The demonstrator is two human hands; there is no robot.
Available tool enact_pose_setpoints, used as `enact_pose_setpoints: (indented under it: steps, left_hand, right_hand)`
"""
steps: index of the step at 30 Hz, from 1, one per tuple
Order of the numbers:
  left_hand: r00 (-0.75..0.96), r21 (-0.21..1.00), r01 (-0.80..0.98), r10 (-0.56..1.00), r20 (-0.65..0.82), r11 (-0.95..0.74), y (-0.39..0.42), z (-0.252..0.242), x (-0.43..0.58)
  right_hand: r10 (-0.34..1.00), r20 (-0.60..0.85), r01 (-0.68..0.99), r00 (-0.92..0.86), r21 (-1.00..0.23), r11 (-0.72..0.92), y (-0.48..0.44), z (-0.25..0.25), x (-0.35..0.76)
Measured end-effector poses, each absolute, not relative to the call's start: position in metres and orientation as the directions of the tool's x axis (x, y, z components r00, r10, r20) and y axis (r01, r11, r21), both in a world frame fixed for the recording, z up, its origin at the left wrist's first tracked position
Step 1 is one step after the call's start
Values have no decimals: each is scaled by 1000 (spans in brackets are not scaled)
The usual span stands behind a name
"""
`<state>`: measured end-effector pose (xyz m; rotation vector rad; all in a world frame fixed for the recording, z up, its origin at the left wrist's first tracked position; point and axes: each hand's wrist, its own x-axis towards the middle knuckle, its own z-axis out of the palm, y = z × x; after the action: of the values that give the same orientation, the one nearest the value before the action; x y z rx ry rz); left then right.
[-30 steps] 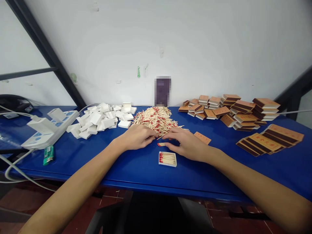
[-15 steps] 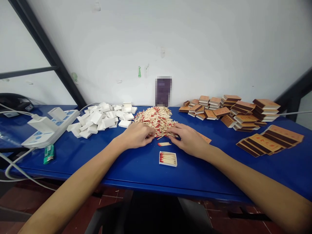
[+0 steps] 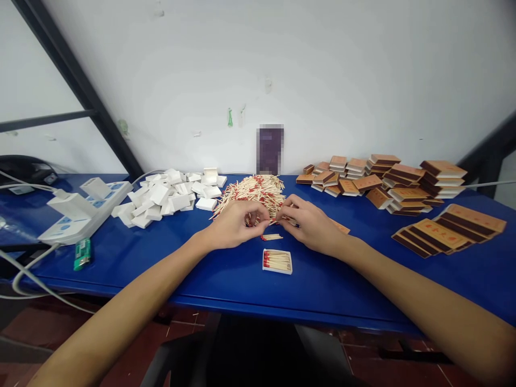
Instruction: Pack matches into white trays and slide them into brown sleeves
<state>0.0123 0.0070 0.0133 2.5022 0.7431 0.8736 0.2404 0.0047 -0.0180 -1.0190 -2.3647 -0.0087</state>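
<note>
A heap of red-tipped matches [image 3: 253, 191] lies at the back middle of the blue table [image 3: 226, 274]. My left hand [image 3: 236, 223] and my right hand [image 3: 308, 223] meet at the heap's near edge, fingers pinched together on a small bunch of matches raised a little off the table. A few loose matches [image 3: 272, 236] lie just below the hands. Nearer me sits an open white matchbox tray [image 3: 277, 262] filled with matches, red heads to the left. An orange matchbox sleeve [image 3: 341, 227] lies flat beside my right hand.
A pile of empty white trays [image 3: 173, 196] is at the back left. Orange matchboxes [image 3: 387, 180] are stacked at the back right, flat sleeves [image 3: 449, 228] at the far right. A white power strip [image 3: 80, 209], cables and a green lighter [image 3: 81, 253] occupy the left end.
Both hands went from lying flat on the near edge of the heap to pinching a bunch of matches and lifting it slightly. More loose matches now lie below them.
</note>
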Motion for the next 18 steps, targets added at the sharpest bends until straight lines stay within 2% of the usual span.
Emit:
enact_pose_setpoints:
  steps: [3,6,9,12,18]
  left_hand:
    - [620,665,292,665,416,-688,7,12,13]
    - [618,740,263,697,364,-620,7,13,15]
    - [635,712,303,691,345,-634,6,14,16]
    - [642,683,317,679,357,-658,6,13,17]
    - [616,744,300,717,326,-596,5,14,16]
  right_hand:
    - [631,588,643,-506,-230,730,4,-15,240]
    - [625,668,649,-403,-272,710,3,-11,240]
    - [650,685,658,-328,-328,678,3,-9,241]
    - [666,654,656,-359,-331,678,4,-10,241]
    - [656,654,599,-378,-367,712,0,-10,237]
